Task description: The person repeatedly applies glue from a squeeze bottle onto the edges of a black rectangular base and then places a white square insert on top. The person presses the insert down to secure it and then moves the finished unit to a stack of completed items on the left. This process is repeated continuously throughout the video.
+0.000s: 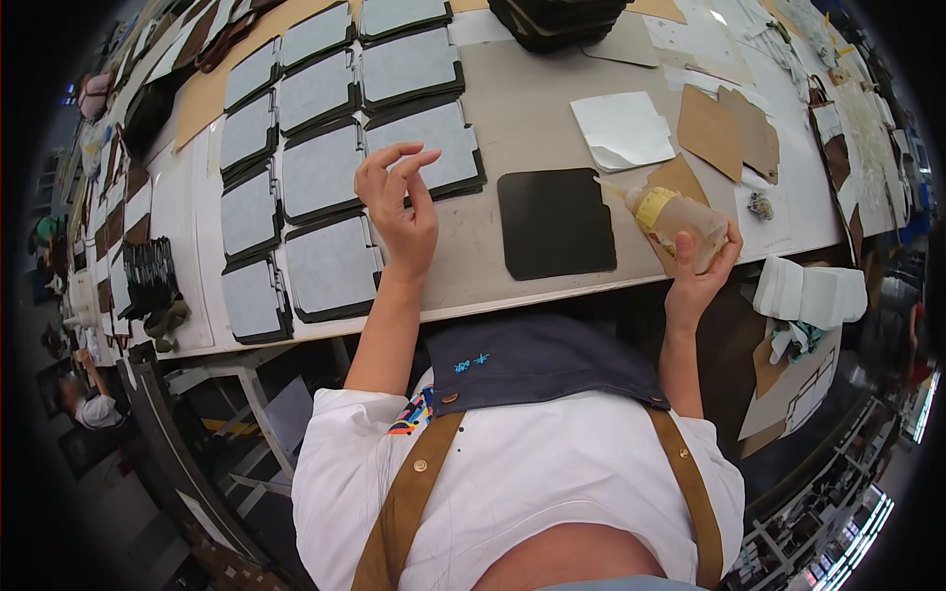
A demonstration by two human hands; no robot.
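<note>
My right hand [702, 281] grips a squeeze bottle [682, 225] of cloudy plastic with yellow tape around its neck. The bottle is tilted, and its thin nozzle points left over the corner of a black panel [557, 225] lying flat on the table. Raised above the table, my left hand [399, 202] has its fingers apart and bent, with nothing in them. Beneath and beside that hand lie stacks of black-edged panels with pale grey tops [330, 266], laid out in rows.
A white sheet [623, 130] and brown card pieces [709, 133] lie beyond the bottle. At the far edge sits a dark pile [554, 22]. White folded padding [810, 294] hangs by the table's right front. Black strips [150, 276] lie far left. Another person [94, 402] is at left.
</note>
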